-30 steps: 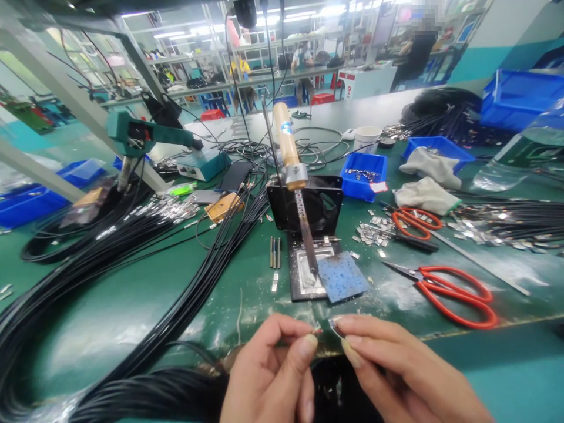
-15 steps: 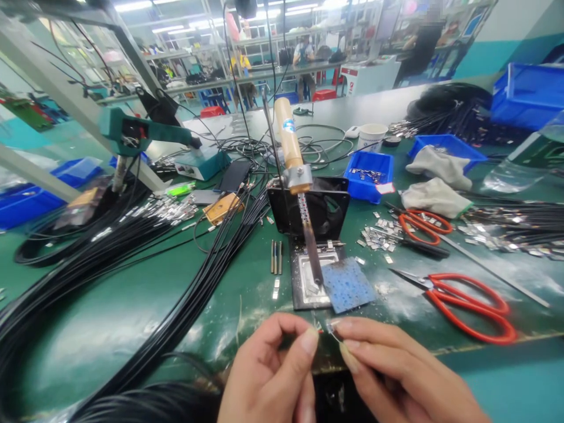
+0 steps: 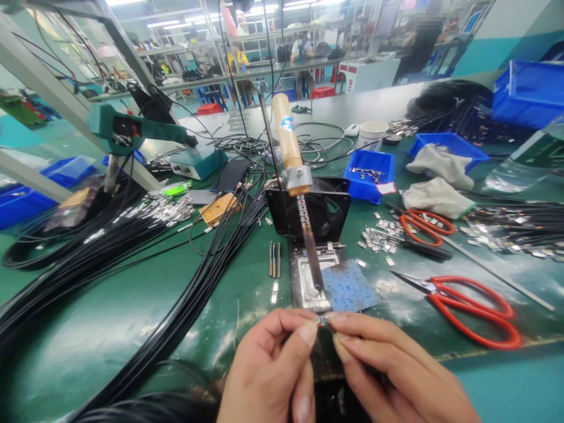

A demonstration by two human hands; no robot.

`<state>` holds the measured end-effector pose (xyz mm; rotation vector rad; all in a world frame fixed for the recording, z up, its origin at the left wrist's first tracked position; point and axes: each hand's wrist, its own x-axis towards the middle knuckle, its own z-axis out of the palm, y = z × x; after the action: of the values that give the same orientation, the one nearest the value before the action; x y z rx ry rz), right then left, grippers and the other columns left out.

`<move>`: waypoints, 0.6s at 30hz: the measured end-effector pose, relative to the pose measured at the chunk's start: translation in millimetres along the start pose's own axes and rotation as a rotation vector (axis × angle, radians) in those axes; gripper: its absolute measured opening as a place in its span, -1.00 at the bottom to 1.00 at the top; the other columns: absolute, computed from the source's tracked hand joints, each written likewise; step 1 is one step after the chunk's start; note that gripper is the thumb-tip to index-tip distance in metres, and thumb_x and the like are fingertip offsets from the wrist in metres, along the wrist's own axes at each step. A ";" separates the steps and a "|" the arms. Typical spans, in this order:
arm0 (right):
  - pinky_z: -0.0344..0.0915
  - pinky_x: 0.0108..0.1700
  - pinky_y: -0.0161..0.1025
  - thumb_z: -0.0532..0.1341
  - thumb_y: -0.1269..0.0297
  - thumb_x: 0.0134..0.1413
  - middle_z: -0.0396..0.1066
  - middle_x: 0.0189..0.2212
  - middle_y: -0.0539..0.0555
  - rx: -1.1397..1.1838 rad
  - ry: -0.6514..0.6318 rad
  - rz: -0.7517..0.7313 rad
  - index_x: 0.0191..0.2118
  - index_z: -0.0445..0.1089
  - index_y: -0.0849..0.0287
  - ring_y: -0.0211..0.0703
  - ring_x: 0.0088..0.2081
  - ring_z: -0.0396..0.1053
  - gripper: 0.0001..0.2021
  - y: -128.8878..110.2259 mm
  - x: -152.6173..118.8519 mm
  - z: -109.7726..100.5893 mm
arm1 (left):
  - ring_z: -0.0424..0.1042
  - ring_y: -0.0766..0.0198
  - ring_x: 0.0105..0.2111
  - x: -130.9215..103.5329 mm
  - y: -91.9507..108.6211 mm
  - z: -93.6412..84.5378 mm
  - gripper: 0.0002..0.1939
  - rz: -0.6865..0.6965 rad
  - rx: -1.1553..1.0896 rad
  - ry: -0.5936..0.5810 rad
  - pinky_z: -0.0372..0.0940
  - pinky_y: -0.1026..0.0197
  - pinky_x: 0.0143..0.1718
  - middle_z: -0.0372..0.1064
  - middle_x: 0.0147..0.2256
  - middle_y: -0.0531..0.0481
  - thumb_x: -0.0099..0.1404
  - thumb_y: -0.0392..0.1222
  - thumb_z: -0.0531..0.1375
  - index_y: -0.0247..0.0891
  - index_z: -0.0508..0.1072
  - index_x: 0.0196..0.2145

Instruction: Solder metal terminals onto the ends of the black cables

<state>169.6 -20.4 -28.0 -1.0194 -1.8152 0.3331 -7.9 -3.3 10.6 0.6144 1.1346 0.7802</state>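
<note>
At the table's front edge, my left hand (image 3: 273, 364) pinches the end of a thin cable with small coloured wire tips. My right hand (image 3: 392, 361) pinches a small metal connector (image 3: 322, 320), which meets the wire tips between my fingertips. Just beyond the hands, a soldering iron (image 3: 293, 141) with a wooden handle points down over a metal tray (image 3: 306, 294). A blue sponge (image 3: 350, 286) lies right of the iron's tip. Black cables (image 3: 198, 276) run along the left side towards the front edge.
Red-handled scissors (image 3: 480, 299) lie at the right, with a second pair (image 3: 429, 226) behind. Loose connectors (image 3: 383, 235) lie near a blue bin (image 3: 369, 175). A black fan (image 3: 308, 214) stands behind the tray. White gloves (image 3: 438, 197) rest further right. People are in the background.
My right hand has moved slightly left, bringing the connector against the wire tips in my left hand. The gap between my fingertips has closed. The view has shifted slightly.
</note>
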 end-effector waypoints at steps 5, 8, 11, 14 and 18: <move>0.51 0.08 -0.45 0.31 0.64 0.14 0.60 -0.06 0.14 0.007 0.018 0.015 -0.12 0.51 0.25 -0.22 -0.03 0.59 -0.78 -1.6 3.6 1.0 | 0.01 0.52 -0.85 2.3 3.3 1.6 -0.68 -0.019 -0.023 0.003 0.02 0.52 -0.82 0.15 -0.83 0.27 0.32 0.10 0.31 -0.25 0.50 -0.31; 0.51 0.07 -0.44 0.31 0.64 0.14 0.60 -0.06 0.15 0.007 0.029 0.021 -0.13 0.51 0.26 -0.21 -0.04 0.59 -0.77 -1.8 2.7 1.5 | 0.00 0.52 -0.85 2.1 4.7 2.6 -0.68 -0.022 -0.039 0.000 0.04 0.51 -0.82 0.14 -0.83 0.27 0.32 0.09 0.32 -0.25 0.50 -0.31; 0.53 0.08 -0.39 0.31 0.65 0.13 0.60 -0.05 0.15 0.007 0.019 0.023 -0.11 0.51 0.24 -0.18 -0.02 0.59 -0.75 -1.2 1.9 0.9 | -0.01 0.52 -0.84 1.7 5.8 4.2 -0.71 -0.036 -0.042 0.008 0.05 0.51 -0.81 0.14 -0.83 0.27 0.34 0.05 0.31 -0.25 0.50 -0.31; 0.53 0.08 -0.38 0.32 0.65 0.12 0.60 -0.06 0.15 0.011 0.008 0.007 -0.10 0.51 0.25 -0.17 -0.01 0.58 -0.74 -0.5 2.7 0.2 | -0.02 0.53 -0.86 1.8 6.6 5.4 -0.75 -0.046 -0.050 0.010 0.04 0.52 -0.83 0.13 -0.83 0.27 0.36 0.01 0.29 -0.23 0.49 -0.32; 0.52 0.10 -0.38 0.31 0.65 0.13 0.61 -0.07 0.15 0.013 0.016 0.008 -0.11 0.51 0.25 -0.17 -0.02 0.59 -0.75 0.0 3.7 0.4 | -0.04 0.54 -0.86 2.7 7.6 6.2 -0.76 -0.044 -0.061 0.004 0.00 0.53 -0.84 0.12 -0.83 0.28 0.36 -0.01 0.29 -0.23 0.49 -0.33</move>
<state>168.7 -17.5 -25.9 -1.0177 -1.7931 0.3395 -3.2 3.1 16.9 0.5347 1.1207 0.7759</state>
